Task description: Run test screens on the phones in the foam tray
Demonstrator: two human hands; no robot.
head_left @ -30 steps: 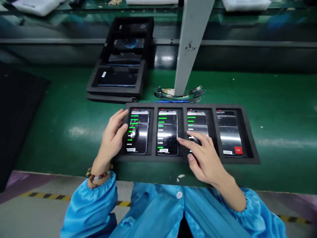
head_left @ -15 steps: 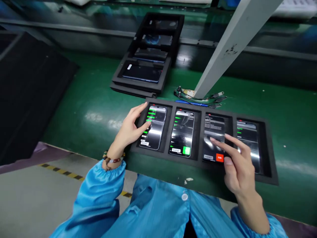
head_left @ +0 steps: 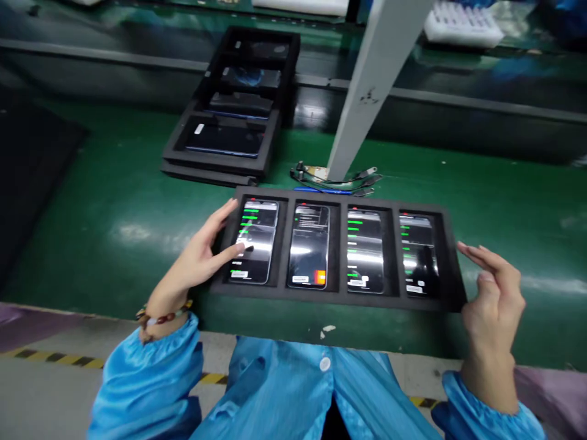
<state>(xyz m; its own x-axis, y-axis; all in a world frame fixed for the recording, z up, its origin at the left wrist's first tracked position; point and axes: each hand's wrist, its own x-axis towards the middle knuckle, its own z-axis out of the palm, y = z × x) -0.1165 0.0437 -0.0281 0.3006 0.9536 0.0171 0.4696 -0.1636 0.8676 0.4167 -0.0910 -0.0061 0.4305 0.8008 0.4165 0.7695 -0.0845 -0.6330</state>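
A black foam tray (head_left: 367, 300) lies on the green bench. It holds a row of smartphones with lit screens: the leftmost phone (head_left: 259, 235), a second phone (head_left: 309, 244) with an orange patch low on its screen, a third phone (head_left: 365, 244) and the rightmost phone (head_left: 419, 250). My left hand (head_left: 202, 250) is spread at the tray's left end, its fingers along the edge and its thumb over the leftmost phone's screen. Just off the tray's right end is my right hand (head_left: 495, 293), empty, with fingers bent towards the edge and thumb apart.
Behind on the left, stacked black foam trays (head_left: 220, 165) hold several dark phones. A grey post (head_left: 362, 104) rises from the bench, with short black cables (head_left: 339, 181) around its foot. A white rack (head_left: 463, 27) stands at the back right. Something large and black (head_left: 32, 177) is at far left.
My right hand has left the third phone's screen and moved right, past the tray's end. The third screen now shows green lines instead of a red patch; the second now shows orange.
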